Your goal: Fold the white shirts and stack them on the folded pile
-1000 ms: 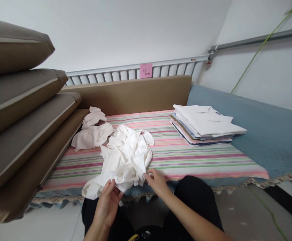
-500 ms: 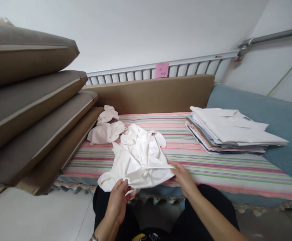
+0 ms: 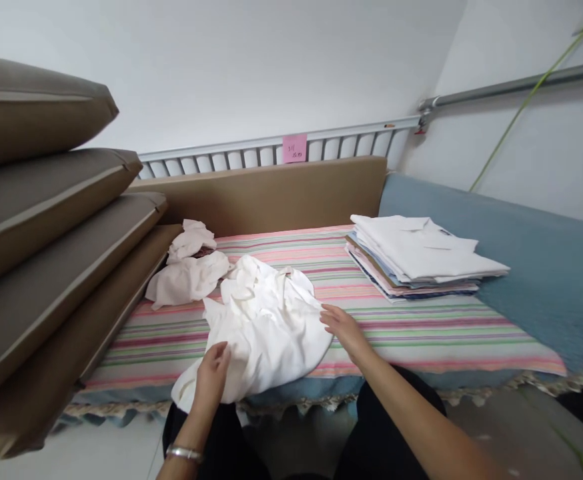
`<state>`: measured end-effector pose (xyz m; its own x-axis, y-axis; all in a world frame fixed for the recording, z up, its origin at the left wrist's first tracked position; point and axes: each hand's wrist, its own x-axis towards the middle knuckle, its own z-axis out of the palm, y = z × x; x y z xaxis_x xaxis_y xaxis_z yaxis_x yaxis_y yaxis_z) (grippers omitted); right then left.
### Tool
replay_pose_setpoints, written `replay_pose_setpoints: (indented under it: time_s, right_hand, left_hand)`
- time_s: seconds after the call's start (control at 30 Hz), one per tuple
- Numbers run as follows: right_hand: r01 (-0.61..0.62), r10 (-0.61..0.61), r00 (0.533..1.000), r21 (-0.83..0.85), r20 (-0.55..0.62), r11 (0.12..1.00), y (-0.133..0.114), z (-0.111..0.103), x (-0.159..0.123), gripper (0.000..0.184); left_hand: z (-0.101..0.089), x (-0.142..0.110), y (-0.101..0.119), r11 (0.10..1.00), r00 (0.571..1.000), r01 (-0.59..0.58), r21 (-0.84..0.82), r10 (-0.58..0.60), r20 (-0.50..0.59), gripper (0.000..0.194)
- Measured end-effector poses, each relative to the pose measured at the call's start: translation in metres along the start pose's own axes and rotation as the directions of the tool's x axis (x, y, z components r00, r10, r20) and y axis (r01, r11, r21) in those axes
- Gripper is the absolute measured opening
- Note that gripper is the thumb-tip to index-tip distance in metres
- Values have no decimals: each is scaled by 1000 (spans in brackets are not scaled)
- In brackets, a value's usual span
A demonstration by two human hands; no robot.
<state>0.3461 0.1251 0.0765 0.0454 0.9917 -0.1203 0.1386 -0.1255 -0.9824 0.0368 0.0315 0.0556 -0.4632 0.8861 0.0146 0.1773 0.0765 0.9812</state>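
A crumpled white shirt lies on the striped cloth in front of me, its lower edge hanging a little over the front. My left hand is over the shirt's left side, fingers loosely bent and holding nothing. At the shirt's right edge, my right hand has its fingers stretched out, their tips at the fabric without gripping it. Whether those fingertips press on the fabric, I cannot tell.
Crumpled pale garments lie at the left, beside stacked brown cushions. A pile of folded shirts is at the right, near a blue cover. Behind stand a brown panel, a radiator with a pink note, and a pipe.
Both hands have let go of the shirt's near edge, which now lies spread down flatter. My left hand has shifted left and my right hand slightly up. The view has turned a little right.
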Motion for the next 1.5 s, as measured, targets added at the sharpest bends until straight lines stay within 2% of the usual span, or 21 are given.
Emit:
replay_pose_setpoints:
  time_s: [0.1,0.17,0.27,0.37,0.47,0.53,0.63,0.77,0.9,1.0,1.1,1.27,1.37,1.43,1.5]
  right_hand:
    - [59,-76,994,-183,-83,981,31,-11,11,36]
    - [118,-157,983,-326,-97,938,40,-14,20,34]
    - [196,-274,960,-575,-50,794,39,-14,32,38]
    - [178,-251,968,-718,4,673,32,-13,41,41]
    - [159,-198,979,-747,38,645,29,-15,47,30]
    - [176,-198,978,-750,61,637,29,-18,46,18]
    - [197,-207,975,-753,82,628,30,-23,40,10]
    - [231,-223,968,-746,113,624,32,-23,27,9]
    - [282,-263,954,-725,143,628,28,-17,10,9]
    - [354,-343,926,-669,155,653,20,-17,-15,8]
    - [412,-407,902,-567,144,713,9,-24,-53,9]
    - [508,-479,860,-373,174,776,-12,-34,-115,12]
    - [547,-512,837,-250,194,799,-28,-28,-138,15]
    - [529,-505,847,-163,165,833,-40,-22,-145,16]
    - [495,-491,868,-69,72,866,-55,-16,-145,17]
  left_hand:
    - [-13,-11,-19,973,989,-146,178,147,5,33]
    - [-11,-9,-15,950,977,-210,230,213,12,30]
    - [6,8,1,904,963,-264,338,264,47,30]
    - [29,29,13,813,981,-192,550,176,82,41]
    - [43,43,16,740,991,-111,664,29,133,32]
    - [39,47,15,746,982,-119,655,-9,188,18]
    - [14,42,9,783,973,-157,602,17,232,19]
    - [-30,23,-5,819,982,-152,553,60,181,28]
    - [-56,-6,-17,836,990,-96,540,25,138,32]
    - [-65,-28,-20,859,991,-74,506,7,133,30]
    - [-78,-44,-23,864,994,-34,502,-22,104,27]
    - [-101,-51,-28,872,997,32,489,-62,45,20]
    - [-107,-52,-14,917,998,50,397,-56,4,24]
    - [-111,-54,7,955,998,62,289,-61,-10,32]
    - [-116,-56,37,978,998,32,204,-21,-56,40]
